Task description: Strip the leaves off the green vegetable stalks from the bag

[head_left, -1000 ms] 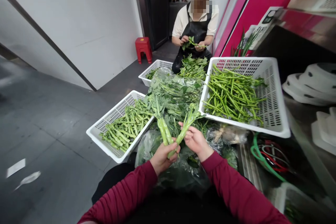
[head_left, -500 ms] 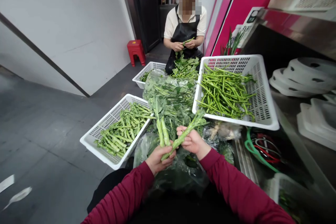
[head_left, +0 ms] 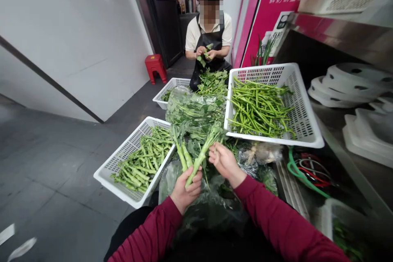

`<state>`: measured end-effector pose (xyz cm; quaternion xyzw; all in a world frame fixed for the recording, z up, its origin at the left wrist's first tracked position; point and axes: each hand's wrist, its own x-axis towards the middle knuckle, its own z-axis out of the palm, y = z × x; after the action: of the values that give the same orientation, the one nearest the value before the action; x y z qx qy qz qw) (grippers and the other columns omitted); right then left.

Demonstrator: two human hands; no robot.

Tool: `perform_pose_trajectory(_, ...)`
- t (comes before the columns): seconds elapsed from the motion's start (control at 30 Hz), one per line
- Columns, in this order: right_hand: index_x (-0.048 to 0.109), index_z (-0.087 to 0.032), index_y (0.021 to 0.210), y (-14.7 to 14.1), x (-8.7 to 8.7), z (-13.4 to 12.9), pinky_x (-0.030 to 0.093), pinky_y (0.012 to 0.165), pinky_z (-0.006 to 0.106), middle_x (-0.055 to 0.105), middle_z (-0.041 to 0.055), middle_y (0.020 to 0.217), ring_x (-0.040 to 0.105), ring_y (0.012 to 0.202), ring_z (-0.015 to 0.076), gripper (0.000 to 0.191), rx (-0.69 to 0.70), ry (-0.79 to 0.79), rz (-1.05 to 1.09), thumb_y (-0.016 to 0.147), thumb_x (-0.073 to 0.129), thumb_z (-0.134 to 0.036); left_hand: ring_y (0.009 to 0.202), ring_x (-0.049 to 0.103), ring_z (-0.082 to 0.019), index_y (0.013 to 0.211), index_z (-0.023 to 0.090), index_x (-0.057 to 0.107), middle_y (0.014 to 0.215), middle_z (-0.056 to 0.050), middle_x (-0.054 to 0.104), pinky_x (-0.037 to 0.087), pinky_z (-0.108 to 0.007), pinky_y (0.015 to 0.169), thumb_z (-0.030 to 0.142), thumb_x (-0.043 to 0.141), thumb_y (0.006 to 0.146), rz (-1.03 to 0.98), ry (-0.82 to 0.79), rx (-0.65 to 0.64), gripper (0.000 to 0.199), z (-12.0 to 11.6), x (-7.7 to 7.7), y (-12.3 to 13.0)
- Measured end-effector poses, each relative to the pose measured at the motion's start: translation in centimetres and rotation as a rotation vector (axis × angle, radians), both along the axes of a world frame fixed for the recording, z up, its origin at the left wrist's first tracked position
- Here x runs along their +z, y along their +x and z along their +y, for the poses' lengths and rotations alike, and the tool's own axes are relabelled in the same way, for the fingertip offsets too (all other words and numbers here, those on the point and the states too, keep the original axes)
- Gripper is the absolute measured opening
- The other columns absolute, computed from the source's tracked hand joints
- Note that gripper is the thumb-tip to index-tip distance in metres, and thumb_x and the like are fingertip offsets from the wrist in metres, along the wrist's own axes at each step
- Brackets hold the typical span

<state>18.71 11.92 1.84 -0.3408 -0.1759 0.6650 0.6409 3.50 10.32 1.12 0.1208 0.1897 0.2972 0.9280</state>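
Stems in hand: 3 pale green vegetable stems [head_left: 188, 159] were bunched low at the centre of the view, above a clear plastic bag of greens [head_left: 196, 108]; their leafy tops pointed up and away from the person.
Left hand: the left hand [head_left: 186, 190] was clenched round the lower ends of the stems, fingers wrapped over them.
Right hand: the right hand [head_left: 223, 161] was loose, fingers slightly curled, just beside the rightmost stem; contact with it could not be told. It gripped nothing.
Sleeves: both forearms wore dark red sleeves [head_left: 270, 221].
Near-left basket: a white slotted basket [head_left: 118, 159] sat on the floor to the left of the hands, holding trimmed thick stems [head_left: 144, 159].
Right basket: a larger white basket [head_left: 302, 110] stood tilted to the right of the bag, holding thin green stalks [head_left: 259, 108].
Far basket: a 3rd white basket [head_left: 170, 89] lay beyond the bag, with a heap of loose leaves [head_left: 213, 81] beside it.
Co-worker: another person in a black apron [head_left: 211, 51] sat behind the leaves, both hands at a leafy sprig.
Surroundings: a red stool [head_left: 155, 66] stood by the wall; white moulded trays [head_left: 346, 88] were stacked on the right; a green hose [head_left: 299, 178] was coiled below the right basket.
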Motion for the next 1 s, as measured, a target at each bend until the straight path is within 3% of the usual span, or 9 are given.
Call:
perform_pose_trajectory(0.13,0.038,-0.019,0.069,1.9,1.8,0.9,0.025,0.039,0.016,0.036,-0.0065,0.059,0.030,0.042,0.0045,0.024,-0.022,0.046,0.141,0.076,0.057,-0.032,0.029,0.018,0.002,0.087,0.011,0.054,0.053,0.007,0.037,0.012,-0.013,0.029,0.031,0.053,0.076,0.050,0.054,-0.020,0.022,-0.4,-0.2,-0.3)
perform_pose_trajectory(0.27,0.034,-0.018,0.063,1.3,0.9,0.6,0.020,0.036,0.015,0.030,-0.0077,0.052,0.025,0.038,0.0036,0.022,-0.012,-0.126,0.271,0.076,0.052,-0.021,0.029,0.024,0.000,0.088,0.014,0.051,0.051,0.006,0.043,0.016,-0.014,0.031,0.028,0.058,0.072,0.219,0.216,0.038,0.022,-0.5,0.0,0.0)
perform_pose_trajectory(0.37,0.036,-0.017,0.060,-0.3,-0.4,-0.5,0.012,0.034,0.015,0.026,-0.0088,0.046,0.018,0.034,0.0027,0.018,0.329,-0.358,0.261,0.071,0.050,-0.015,0.032,0.031,-0.002,0.086,0.015,0.050,0.049,0.006,0.045,0.018,-0.014,0.032,0.025,0.065,0.066,0.405,0.370,0.102,0.026,-0.3,0.6,0.0)
perform_pose_trajectory(0.47,0.042,-0.016,0.062,-1.6,-1.5,-1.5,0.013,0.034,0.015,0.030,-0.0084,0.045,0.020,0.033,0.0028,0.013,0.613,-0.393,0.125,0.067,0.053,-0.014,0.033,0.032,-0.002,0.084,0.014,0.050,0.050,0.005,0.047,0.019,-0.015,0.032,0.028,0.067,0.065,0.532,0.526,0.095,0.029,-0.1,1.2,-0.1)
perform_pose_trajectory(0.53,0.043,-0.016,0.064,-1.5,-1.8,-1.6,0.021,0.035,0.016,0.036,-0.0064,0.047,0.029,0.036,0.0044,0.011,0.469,-0.349,0.065,0.067,0.054,-0.017,0.033,0.032,-0.002,0.085,0.014,0.051,0.052,0.005,0.049,0.021,-0.016,0.032,0.031,0.066,0.066,0.605,0.597,0.099,0.030,0.0,1.4,-0.3)
perform_pose_trajectory(0.6,0.044,-0.016,0.067,-0.5,-1.6,-1.1,0.026,0.037,0.017,0.042,-0.0046,0.053,0.035,0.040,0.0055,0.010,0.165,-0.288,0.029,0.067,0.054,-0.018,0.033,0.033,-0.002,0.086,0.014,0.051,0.054,0.005,0.049,0.023,-0.016,0.033,0.033,0.066,0.065,0.690,0.643,0.119,0.031,0.1,1.5,-0.7)
perform_pose_trajectory(0.73,0.045,-0.020,0.080,2.0,-0.1,0.1,0.021,0.036,0.015,0.042,-0.0071,0.058,0.031,0.040,0.0039,0.019,-0.282,-0.080,-0.103,0.066,0.058,-0.023,0.037,0.035,-0.003,0.086,0.015,0.051,0.058,0.005,0.048,0.027,-0.017,0.035,0.033,0.065,0.065,0.873,0.727,0.133,0.031,0.1,1.5,-1.4)
perform_pose_trajectory(0.9,0.048,-0.020,0.086,3.2,1.2,1.1,0.018,0.035,0.017,0.030,-0.0094,0.051,0.023,0.038,0.0053,0.031,-0.406,-0.019,-0.476,0.073,0.053,-0.047,0.047,0.043,-0.006,0.084,0.014,0.054,0.064,0.003,0.051,0.036,-0.019,0.046,0.029,0.063,0.064,1.083,0.838,0.099,0.027,-0.1,2.0,-1.6)
perform_pose_trajectory(1.0,0.052,-0.016,0.080,4.3,0.9,2.0,0.032,0.046,0.022,0.045,-0.0044,0.055,0.038,0.047,0.0092,0.035,-0.409,-0.057,-0.866,0.070,0.055,-0.050,0.057,0.048,-0.009,0.084,0.014,0.056,0.068,0.001,0.055,0.039,-0.021,0.054,0.028,0.063,0.064,1.122,0.891,0.100,0.025,-0.1,2.0,-1.5)
